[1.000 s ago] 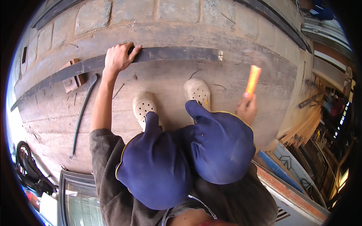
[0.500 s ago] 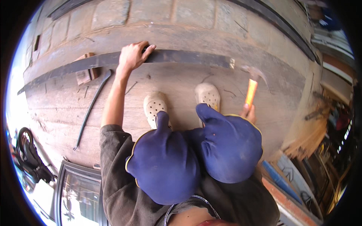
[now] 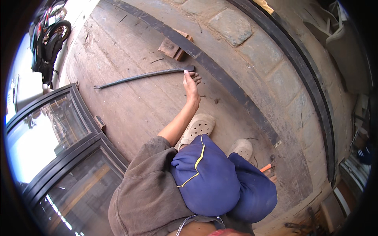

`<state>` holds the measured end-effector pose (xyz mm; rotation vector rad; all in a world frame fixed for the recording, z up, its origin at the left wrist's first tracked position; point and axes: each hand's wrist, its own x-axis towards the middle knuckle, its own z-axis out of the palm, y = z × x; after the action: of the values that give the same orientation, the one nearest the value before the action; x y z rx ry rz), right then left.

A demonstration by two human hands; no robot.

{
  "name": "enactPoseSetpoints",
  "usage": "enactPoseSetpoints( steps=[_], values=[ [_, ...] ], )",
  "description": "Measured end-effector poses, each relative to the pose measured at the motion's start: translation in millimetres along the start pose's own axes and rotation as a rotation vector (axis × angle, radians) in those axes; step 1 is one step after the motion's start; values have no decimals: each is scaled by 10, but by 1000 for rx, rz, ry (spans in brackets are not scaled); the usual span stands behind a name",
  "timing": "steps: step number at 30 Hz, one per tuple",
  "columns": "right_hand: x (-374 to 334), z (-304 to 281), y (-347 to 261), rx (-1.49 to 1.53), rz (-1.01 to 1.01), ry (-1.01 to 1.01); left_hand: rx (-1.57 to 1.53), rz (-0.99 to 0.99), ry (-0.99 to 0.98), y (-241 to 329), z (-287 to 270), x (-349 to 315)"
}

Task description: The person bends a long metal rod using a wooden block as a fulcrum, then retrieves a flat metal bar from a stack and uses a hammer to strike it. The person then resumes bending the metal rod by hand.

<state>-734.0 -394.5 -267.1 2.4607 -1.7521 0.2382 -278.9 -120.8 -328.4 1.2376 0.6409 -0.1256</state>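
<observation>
My left hand [image 3: 191, 84] reaches to the hooked end of a dark crowbar [image 3: 141, 76] lying on the wooden floor. Its fingers are stretched out and not wrapped round the bar; whether they touch it I cannot tell. Beyond the hand runs a long, dark, narrow board [image 3: 232, 87], its far part over small wooden blocks [image 3: 171, 48]. Mostly hidden behind my knee, my right hand [image 3: 273, 178] is closed on a hammer with an orange handle [image 3: 266, 167]. The hammer's head is near the board's pale end.
My beige clogs [image 3: 199, 126] stand on the boards. A dark-framed glass panel [image 3: 98, 137] is at the left, with a motorcycle [image 3: 49, 39] farther off. Paving stones [image 3: 232, 25] and long dark beams [image 3: 311, 74] lie beyond the board. A few bent nails are scattered about.
My left hand has let go of the dark board and moved to the crowbar's hooked end. The view has turned to the left. The hammer stays with my right hand.
</observation>
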Motion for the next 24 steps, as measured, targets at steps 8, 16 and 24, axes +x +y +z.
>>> enactPoseSetpoints(
  steps=[8,16,24],
  values=[
    [665,-355,-2646,300,-893,-163,-454,-278,-129,-299,461,532],
    [669,-47,-3035,196,-1071,-376,-421,-288,-116,-373,339,606],
    [709,-250,-3038,243,-1040,-413,-553,-291,-212,-245,380,600]
  ],
)
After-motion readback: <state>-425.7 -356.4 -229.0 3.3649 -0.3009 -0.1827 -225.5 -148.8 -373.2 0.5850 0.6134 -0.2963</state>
